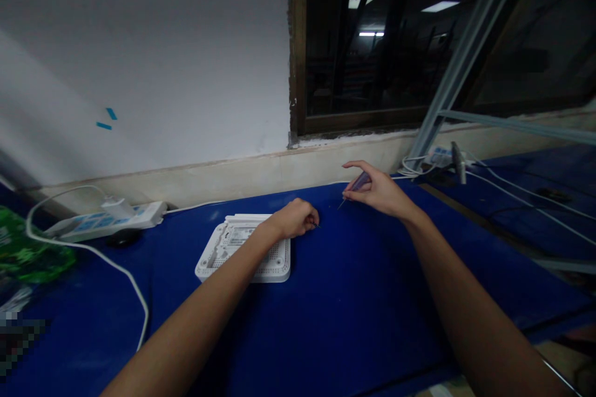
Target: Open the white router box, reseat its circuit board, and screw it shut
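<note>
Blue bench mat (354, 298) below you, white wall (139, 56) behind. Your R hand (378, 192) pinches a thin purple-handled tool (359, 182) w/ fingertips, tip down. L hand (295, 218) curled at corner of white vented plastic housing (244, 257), grip unclear. Power strip (105, 221) off left.

Workshop-type electronics bench, indoors: blue bench mat (367, 298), white plastic device casing (235, 254) at centre, power strip (105, 221) lower left, metal framing (465, 56) upper right, plastered wall (139, 56) upper left.

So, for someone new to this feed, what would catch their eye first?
On the blue table, the right hand grips a purple screwdriver. The left hand lies over the corner of a white router, underside up. A white power strip sits further left, by the wall.
</note>
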Action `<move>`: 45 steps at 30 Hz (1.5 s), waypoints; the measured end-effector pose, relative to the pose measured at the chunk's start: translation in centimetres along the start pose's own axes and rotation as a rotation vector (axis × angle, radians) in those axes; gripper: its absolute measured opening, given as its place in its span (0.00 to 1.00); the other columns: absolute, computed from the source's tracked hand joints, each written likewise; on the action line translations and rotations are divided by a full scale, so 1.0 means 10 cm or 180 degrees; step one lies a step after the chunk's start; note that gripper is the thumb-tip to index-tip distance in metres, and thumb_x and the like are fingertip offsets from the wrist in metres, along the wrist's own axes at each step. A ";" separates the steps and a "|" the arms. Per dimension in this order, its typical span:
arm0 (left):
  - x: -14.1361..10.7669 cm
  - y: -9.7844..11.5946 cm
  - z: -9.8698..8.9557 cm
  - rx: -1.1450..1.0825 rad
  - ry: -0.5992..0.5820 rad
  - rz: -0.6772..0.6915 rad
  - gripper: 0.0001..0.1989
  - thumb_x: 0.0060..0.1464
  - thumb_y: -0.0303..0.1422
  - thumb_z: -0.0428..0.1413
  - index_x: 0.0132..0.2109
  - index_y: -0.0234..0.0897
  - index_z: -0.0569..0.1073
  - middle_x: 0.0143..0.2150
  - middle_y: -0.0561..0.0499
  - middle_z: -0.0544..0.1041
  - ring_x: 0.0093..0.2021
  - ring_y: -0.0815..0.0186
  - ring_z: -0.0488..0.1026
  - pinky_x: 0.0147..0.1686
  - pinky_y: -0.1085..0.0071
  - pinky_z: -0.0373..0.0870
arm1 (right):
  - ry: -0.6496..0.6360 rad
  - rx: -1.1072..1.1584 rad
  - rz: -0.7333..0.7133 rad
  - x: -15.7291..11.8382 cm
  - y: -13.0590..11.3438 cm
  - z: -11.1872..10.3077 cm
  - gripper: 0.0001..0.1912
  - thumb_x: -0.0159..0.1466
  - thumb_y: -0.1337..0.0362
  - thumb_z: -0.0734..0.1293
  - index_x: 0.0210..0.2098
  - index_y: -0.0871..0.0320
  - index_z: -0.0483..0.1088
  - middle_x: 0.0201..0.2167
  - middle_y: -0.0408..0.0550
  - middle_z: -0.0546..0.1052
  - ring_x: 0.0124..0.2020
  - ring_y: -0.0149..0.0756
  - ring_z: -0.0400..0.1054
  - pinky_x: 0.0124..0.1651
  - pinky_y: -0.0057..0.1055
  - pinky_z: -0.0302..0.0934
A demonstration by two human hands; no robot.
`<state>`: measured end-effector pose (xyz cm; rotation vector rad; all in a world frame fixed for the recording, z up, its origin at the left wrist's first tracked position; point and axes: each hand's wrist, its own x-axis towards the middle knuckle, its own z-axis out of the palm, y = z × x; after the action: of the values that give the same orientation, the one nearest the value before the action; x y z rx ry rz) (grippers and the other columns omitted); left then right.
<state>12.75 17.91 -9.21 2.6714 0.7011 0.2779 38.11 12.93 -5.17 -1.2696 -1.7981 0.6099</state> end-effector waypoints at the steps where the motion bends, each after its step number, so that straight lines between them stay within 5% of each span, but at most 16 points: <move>1: 0.00 0.00 0.00 -0.0002 0.0011 -0.0002 0.13 0.51 0.17 0.57 0.41 0.33 0.81 0.35 0.49 0.82 0.33 0.67 0.77 0.35 0.75 0.70 | -0.0007 0.0005 0.0003 0.00 0.00 0.00 0.34 0.56 0.60 0.75 0.60 0.49 0.62 0.34 0.44 0.80 0.33 0.42 0.80 0.39 0.38 0.77; 9: -0.22 0.15 -0.25 0.0089 0.0315 -0.0096 0.12 0.59 0.26 0.58 0.50 0.33 0.79 0.44 0.44 0.81 0.41 0.62 0.77 0.45 0.69 0.71 | -0.0058 0.0204 0.0050 -0.01 -0.04 0.04 0.35 0.56 0.58 0.75 0.60 0.51 0.61 0.34 0.46 0.81 0.33 0.42 0.79 0.36 0.36 0.75; 14: -0.94 0.21 -0.54 0.0255 0.0555 -0.0470 0.19 0.65 0.42 0.54 0.58 0.39 0.73 0.56 0.45 0.76 0.56 0.58 0.72 0.59 0.61 0.65 | -0.0094 0.0670 -0.0011 0.02 -0.15 0.25 0.41 0.56 0.56 0.76 0.63 0.52 0.57 0.35 0.47 0.81 0.34 0.42 0.79 0.41 0.39 0.75; 16: -1.27 0.18 -0.58 0.0334 0.0411 -0.0706 0.31 0.58 0.52 0.59 0.63 0.43 0.69 0.61 0.44 0.73 0.61 0.54 0.67 0.61 0.58 0.62 | -0.0128 0.0803 -0.0028 0.06 -0.23 0.39 0.44 0.55 0.56 0.76 0.65 0.52 0.54 0.36 0.47 0.81 0.35 0.42 0.79 0.43 0.41 0.76; 20: -1.70 0.09 -0.49 0.0358 0.0143 -0.0975 0.50 0.41 0.60 0.66 0.68 0.49 0.62 0.68 0.43 0.64 0.66 0.48 0.61 0.64 0.53 0.58 | -0.0254 0.0940 0.0008 0.13 -0.41 0.70 0.43 0.54 0.56 0.77 0.63 0.51 0.54 0.34 0.45 0.81 0.34 0.41 0.80 0.42 0.40 0.76; 28: -1.68 0.07 -0.16 0.0666 0.0892 -0.1092 0.50 0.45 0.67 0.57 0.68 0.45 0.63 0.66 0.39 0.66 0.64 0.42 0.62 0.61 0.40 0.57 | 0.0478 0.1679 0.0224 0.03 -0.55 1.17 0.33 0.48 0.55 0.81 0.43 0.52 0.59 0.32 0.45 0.81 0.32 0.43 0.80 0.36 0.37 0.77; 35: -1.55 0.19 -0.15 0.0514 0.1849 -0.0539 0.24 0.63 0.48 0.56 0.58 0.38 0.73 0.55 0.44 0.76 0.57 0.55 0.70 0.58 0.55 0.65 | 0.0271 0.2215 0.0378 -0.10 -0.65 1.48 0.30 0.47 0.57 0.82 0.35 0.53 0.59 0.31 0.44 0.82 0.29 0.38 0.80 0.34 0.33 0.77; 39: -1.50 0.26 -0.13 0.0479 0.2032 -0.0224 0.11 0.68 0.33 0.51 0.46 0.37 0.79 0.43 0.47 0.80 0.45 0.60 0.75 0.50 0.59 0.69 | 0.0298 0.2332 0.0423 -0.13 -0.73 1.59 0.29 0.47 0.56 0.82 0.36 0.53 0.60 0.30 0.43 0.81 0.32 0.39 0.80 0.37 0.33 0.77; 45: -1.59 0.16 -0.26 -0.0403 0.2991 -0.0743 0.06 0.61 0.33 0.60 0.39 0.38 0.82 0.39 0.48 0.83 0.41 0.60 0.78 0.44 0.63 0.73 | 0.0982 0.1934 0.0219 -0.04 -0.56 1.42 0.29 0.51 0.53 0.80 0.39 0.54 0.59 0.28 0.45 0.81 0.22 0.34 0.76 0.24 0.24 0.69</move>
<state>-0.92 9.35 -7.77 2.2021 1.1754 1.4893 23.32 11.55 -8.60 -0.9417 -1.1898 0.8651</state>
